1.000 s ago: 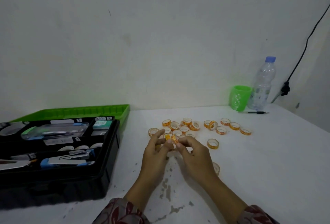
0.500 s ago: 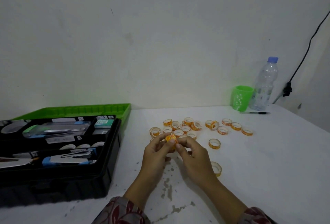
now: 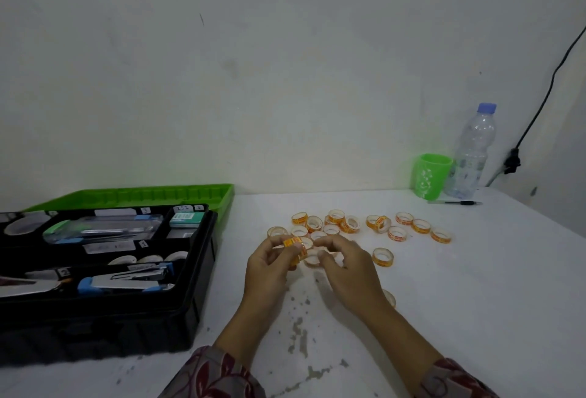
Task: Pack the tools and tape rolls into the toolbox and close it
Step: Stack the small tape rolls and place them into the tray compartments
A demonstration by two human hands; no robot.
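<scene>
Hands are now parted, the tape roll stack (image 3: 294, 244) pinched by the left hand (image 3: 269, 267) alone, the right hand (image 3: 352, 267) curled, hold unclear; gathering is judged unfinished.

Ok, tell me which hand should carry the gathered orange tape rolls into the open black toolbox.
Left. The left hand grips the stacked orange tape rolls and lies nearer the open black plastic toolbox; the right hand curls over loose rolls farther off.
</scene>
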